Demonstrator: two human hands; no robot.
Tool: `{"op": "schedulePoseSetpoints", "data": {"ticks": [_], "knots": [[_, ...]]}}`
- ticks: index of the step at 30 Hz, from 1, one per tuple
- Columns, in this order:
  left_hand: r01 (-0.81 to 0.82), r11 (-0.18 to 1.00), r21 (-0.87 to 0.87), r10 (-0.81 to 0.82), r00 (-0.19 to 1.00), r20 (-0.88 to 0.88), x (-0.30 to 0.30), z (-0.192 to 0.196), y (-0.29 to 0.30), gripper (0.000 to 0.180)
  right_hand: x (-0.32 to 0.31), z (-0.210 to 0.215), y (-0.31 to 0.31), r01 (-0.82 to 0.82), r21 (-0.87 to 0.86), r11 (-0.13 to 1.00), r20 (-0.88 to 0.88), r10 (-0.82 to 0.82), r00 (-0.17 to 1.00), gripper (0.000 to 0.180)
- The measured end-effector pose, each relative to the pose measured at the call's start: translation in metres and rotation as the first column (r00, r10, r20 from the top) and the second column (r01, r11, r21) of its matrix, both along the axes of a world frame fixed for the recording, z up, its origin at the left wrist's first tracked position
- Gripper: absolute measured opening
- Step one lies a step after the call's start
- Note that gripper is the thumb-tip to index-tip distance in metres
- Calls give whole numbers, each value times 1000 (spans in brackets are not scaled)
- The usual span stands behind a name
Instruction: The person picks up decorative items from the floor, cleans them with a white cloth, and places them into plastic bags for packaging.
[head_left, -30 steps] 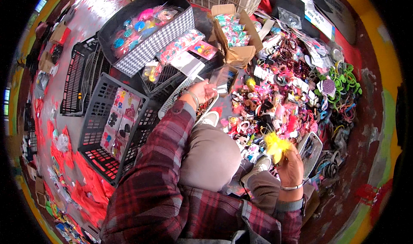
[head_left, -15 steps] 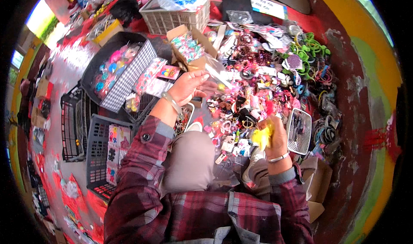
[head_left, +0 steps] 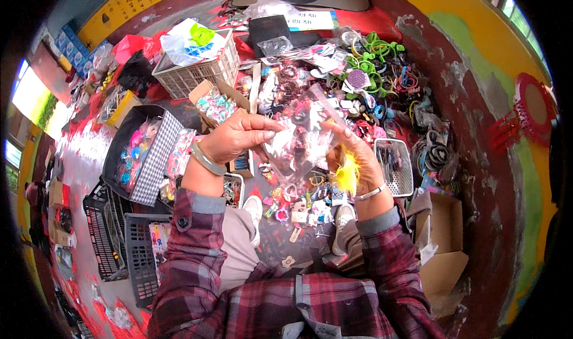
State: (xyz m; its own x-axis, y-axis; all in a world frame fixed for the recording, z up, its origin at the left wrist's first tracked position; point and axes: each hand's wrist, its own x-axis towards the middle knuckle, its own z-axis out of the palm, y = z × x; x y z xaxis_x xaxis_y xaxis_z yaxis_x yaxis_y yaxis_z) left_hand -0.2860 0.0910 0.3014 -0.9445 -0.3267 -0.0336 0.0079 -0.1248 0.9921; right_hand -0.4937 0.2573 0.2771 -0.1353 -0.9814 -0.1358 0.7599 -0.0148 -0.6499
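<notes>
A clear plastic bag (head_left: pixel 298 151) is stretched between my two hands, above a heap of small hair accessories (head_left: pixel 310 204). My left hand (head_left: pixel 234 137) pinches the bag's left edge between thumb and fingertips. On the other side, my right hand (head_left: pixel 364 164) has its thumb and fingers at the bag's right edge. Tucked in the same hand is a bright yellow feathery piece (head_left: pixel 347 172), its tufts sticking out by the palm. Whether anything lies inside the bag is hard to tell, since the heap shows through it.
Right of the heap is a white basket (head_left: pixel 394 186) near green headbands (head_left: pixel 373 58). An open cardboard box (head_left: pixel 444 231) lies beside my right arm. To the left are a houndstooth-sided bin (head_left: pixel 156 163), a grey crate (head_left: pixel 142 261) and a small carton (head_left: pixel 218 103). A beige crate (head_left: pixel 197 73) stands farther back.
My left hand now grips the clear bag. My right hand, with the yellow feathery piece, has risen and come inward to the bag's other side. The view has shifted.
</notes>
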Motion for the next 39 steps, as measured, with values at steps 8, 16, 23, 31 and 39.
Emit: {"op": "schedulePoseSetpoints", "data": {"ticks": [8,16,23,31,39], "knots": [[-30,996,88,29,999,23,-18,-26,6,28,-17,-12,6,216,43,975,-315,-192,929,16],[-137,990,-39,140,986,92,-27,-39,-5,29,-20,-27,-7,263,-22,965,-587,-225,778,14],[-49,997,60,44,995,88,-31,-32,6,31,-12,-25,-13,263,-147,954,-689,-289,664,13],[-70,989,-131,64,997,-48,-53,-32,27,53,-13,-25,-9,-101,-90,991,-666,16,746,12],[18,989,148,-29,997,72,-63,-55,25,16,-21,-24,-6,-95,-10,995,-572,72,817,29]]}}
